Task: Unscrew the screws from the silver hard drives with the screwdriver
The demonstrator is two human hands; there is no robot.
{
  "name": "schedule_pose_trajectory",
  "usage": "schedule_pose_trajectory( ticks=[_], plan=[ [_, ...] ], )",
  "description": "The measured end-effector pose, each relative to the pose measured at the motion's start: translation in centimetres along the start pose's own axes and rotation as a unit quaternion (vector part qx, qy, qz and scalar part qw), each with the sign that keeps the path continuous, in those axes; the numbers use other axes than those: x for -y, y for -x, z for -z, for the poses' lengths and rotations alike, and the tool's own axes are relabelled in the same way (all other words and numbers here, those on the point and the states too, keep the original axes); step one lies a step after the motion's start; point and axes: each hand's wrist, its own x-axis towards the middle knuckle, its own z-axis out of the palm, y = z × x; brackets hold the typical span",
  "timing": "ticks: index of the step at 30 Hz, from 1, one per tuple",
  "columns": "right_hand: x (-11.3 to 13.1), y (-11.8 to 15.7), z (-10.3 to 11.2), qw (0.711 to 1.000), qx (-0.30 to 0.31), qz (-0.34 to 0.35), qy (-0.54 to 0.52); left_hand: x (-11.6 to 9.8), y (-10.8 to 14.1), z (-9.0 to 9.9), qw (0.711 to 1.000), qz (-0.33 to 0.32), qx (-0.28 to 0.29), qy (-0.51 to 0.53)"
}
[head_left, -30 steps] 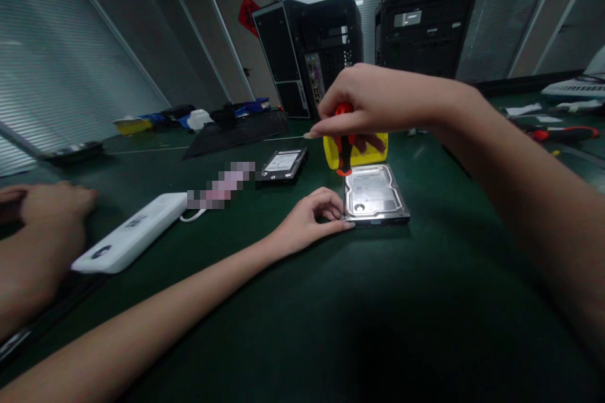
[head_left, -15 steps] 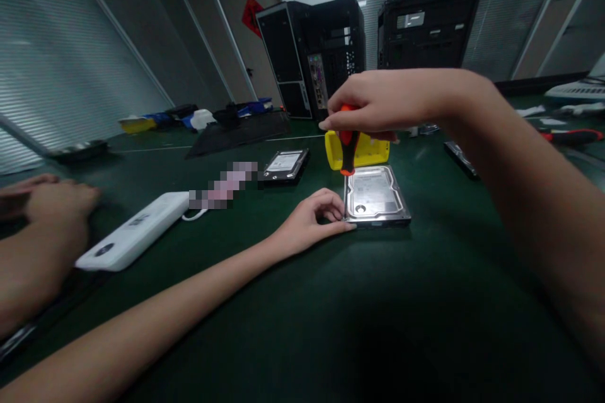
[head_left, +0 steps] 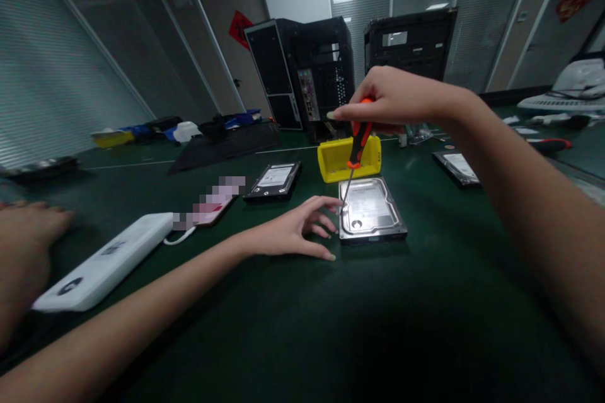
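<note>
A silver hard drive (head_left: 371,204) lies flat on the dark green table, its label side up. My right hand (head_left: 385,101) grips the red and black handle of a screwdriver (head_left: 360,141) from above. The shaft slants down, its tip at the drive's left edge. My left hand (head_left: 307,230) rests beside that edge with fingers spread and nothing held in them; a fingertip lies close to the screwdriver tip, and I cannot tell whether it touches. Just behind the drive stands a yellow tray (head_left: 326,160), with small pieces inside that are too small to name.
Another hard drive (head_left: 275,181) lies left of the tray, a third (head_left: 456,167) to the right. A white power bank (head_left: 106,261) is cabled to a phone (head_left: 220,204). Black computer cases (head_left: 276,75) stand behind. Another person's hand (head_left: 35,227) is at far left.
My left hand has let go of the drive's corner and its fingers have spread apart. The screwdriver has gone from upright to leaning right at the handle. The whole view has shifted.
</note>
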Motion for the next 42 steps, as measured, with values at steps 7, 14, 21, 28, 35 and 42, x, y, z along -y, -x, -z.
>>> schedule_pose_trajectory(
  ticks=[7, 14, 21, 28, 35, 42],
  plan=[
    [-7.5, 1.1, -1.8, 0.913, -0.128, -0.164, -0.351, 2.0, -1.4, 4.0, 0.986, 0.011, -0.098, -0.133],
    [-10.8, 8.1, -9.0, 0.818, -0.261, -0.328, -0.394, 3.6, -5.2, 3.5, 0.891, -0.04, -0.232, -0.387],
    [-11.6, 10.0, -10.6, 0.78, -0.339, -0.339, -0.401, 4.1, -8.1, 3.3, 0.824, 0.056, -0.275, -0.492],
    [-11.7, 9.8, -10.8, 0.803, -0.306, -0.328, -0.392, 4.5, -8.5, 3.3, 0.788, 0.116, -0.278, -0.536],
    [-11.4, 9.6, -10.7, 0.817, -0.272, -0.331, -0.386, 4.1, -8.7, 3.4, 0.773, 0.141, -0.251, -0.566],
    [-11.1, 9.3, -10.7, 0.815, -0.259, -0.353, -0.379, 3.9, -8.7, 3.4, 0.765, 0.138, -0.242, -0.58]
  ],
)
